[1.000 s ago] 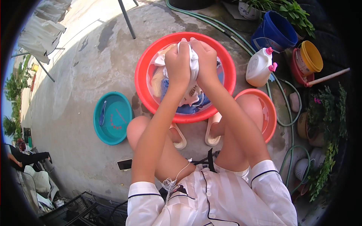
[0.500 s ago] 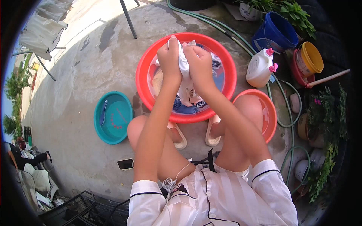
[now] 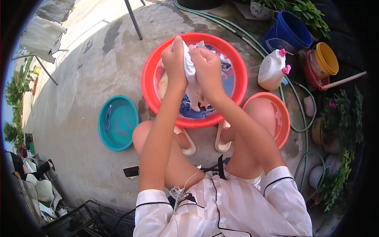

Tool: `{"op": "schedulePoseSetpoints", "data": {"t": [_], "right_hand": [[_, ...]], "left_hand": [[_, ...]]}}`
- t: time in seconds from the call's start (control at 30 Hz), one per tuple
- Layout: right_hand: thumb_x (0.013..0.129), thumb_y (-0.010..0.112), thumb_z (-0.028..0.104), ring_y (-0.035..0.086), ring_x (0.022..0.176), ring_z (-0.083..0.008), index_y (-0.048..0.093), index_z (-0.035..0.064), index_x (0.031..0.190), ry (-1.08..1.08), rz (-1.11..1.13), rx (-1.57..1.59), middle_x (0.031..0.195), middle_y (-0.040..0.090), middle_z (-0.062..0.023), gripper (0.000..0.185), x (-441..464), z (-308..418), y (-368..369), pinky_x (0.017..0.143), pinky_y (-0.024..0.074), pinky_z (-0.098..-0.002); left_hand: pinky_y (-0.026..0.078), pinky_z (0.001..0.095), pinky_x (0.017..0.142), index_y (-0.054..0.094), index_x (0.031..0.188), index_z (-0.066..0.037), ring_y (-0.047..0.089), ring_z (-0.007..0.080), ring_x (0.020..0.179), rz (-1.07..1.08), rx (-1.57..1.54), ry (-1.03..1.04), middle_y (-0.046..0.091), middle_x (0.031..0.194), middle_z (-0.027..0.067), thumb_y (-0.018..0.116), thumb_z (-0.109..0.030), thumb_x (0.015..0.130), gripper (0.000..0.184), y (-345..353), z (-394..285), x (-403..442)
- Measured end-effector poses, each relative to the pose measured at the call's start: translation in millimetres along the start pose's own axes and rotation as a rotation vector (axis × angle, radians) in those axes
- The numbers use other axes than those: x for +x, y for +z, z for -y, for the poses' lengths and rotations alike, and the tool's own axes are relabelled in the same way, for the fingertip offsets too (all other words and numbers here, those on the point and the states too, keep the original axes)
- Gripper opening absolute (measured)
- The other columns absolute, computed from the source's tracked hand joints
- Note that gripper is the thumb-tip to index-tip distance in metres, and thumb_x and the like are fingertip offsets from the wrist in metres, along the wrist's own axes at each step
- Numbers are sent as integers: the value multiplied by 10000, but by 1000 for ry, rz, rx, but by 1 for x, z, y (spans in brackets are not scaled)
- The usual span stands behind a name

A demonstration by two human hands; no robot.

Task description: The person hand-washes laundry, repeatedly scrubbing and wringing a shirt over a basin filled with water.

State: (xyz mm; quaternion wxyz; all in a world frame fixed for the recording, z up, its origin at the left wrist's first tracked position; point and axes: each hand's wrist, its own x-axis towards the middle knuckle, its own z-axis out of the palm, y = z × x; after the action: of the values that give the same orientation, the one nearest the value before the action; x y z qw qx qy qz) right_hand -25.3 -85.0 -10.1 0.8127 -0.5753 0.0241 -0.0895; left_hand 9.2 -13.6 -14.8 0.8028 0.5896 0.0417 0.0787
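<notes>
A white garment (image 3: 190, 68) is bunched between my two hands above a large red basin (image 3: 147, 77). My left hand (image 3: 174, 59) is closed around its left side, and my right hand (image 3: 207, 68) grips the right side close by. The lower part of the cloth hangs down toward the water. Below it, blue and patterned clothes (image 3: 197, 112) lie in the water; my hands and forearms hide part of them. What kind of garment I hold cannot be made out.
Left of the basin stands a teal basin (image 3: 103, 136) with a blue-handled brush (image 3: 107, 117). An orange basin (image 3: 285, 130) sits by my right knee. Detergent jugs (image 3: 270, 71), a green hose (image 3: 290, 98), a blue bucket (image 3: 294, 33) and a yellow bucket (image 3: 327, 59) are rightward. A phone (image 3: 131, 172) lies on the concrete.
Both hands keep their hold on the white garment and have shifted very slightly left. The hanging part of the cloth has changed shape a little.
</notes>
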Motion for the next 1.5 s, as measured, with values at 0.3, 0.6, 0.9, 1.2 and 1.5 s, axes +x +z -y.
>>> {"op": "schedulePoseSetpoints", "data": {"t": [0.3, 0.6, 0.9, 1.2, 1.5], "right_hand": [[853, 502, 164, 473, 538, -52, 549, 26, 668, 90, -107, 248, 607, 537, -2, 235, 24, 1, -16, 498, 375, -225], [856, 506, 160, 476, 563, -43, 570, 7, 701, -11, -58, 76, 629, 550, -10, 226, 4, 1, 0, 510, 378, -218], [858, 506, 156, 471, 523, -44, 531, 38, 656, 64, -121, 256, 606, 530, 7, 235, 27, -6, -18, 475, 368, -216], [873, 505, 201, 504, 628, -47, 590, 21, 780, 5, -2, -85, 701, 568, 8, 221, -5, -6, -1, 564, 393, -210], [859, 504, 166, 464, 546, -41, 548, 25, 675, 75, -129, 251, 614, 537, 3, 235, 28, -8, -21, 489, 358, -209]], "left_hand": [[321, 256, 479, 491, 600, -26, 408, 58, 522, 83, 165, 80, 464, 557, -15, 452, -257, 882, 366, 21, -3, -26], [335, 246, 486, 501, 618, -45, 426, 41, 531, 12, 80, 30, 485, 583, -24, 476, -253, 867, 325, -1, 8, 0], [341, 270, 500, 492, 601, 5, 417, 73, 548, 67, 188, 110, 480, 562, 13, 445, -235, 886, 376, 21, -1, -33], [358, 233, 513, 544, 664, -38, 479, 57, 581, 32, 40, 10, 521, 624, -6, 477, -279, 873, 326, -8, 10, 2], [409, 224, 634, 601, 944, 55, 519, 66, 688, 145, 250, 98, 597, 754, 27, 449, -236, 891, 333, 18, 3, -39]]}}
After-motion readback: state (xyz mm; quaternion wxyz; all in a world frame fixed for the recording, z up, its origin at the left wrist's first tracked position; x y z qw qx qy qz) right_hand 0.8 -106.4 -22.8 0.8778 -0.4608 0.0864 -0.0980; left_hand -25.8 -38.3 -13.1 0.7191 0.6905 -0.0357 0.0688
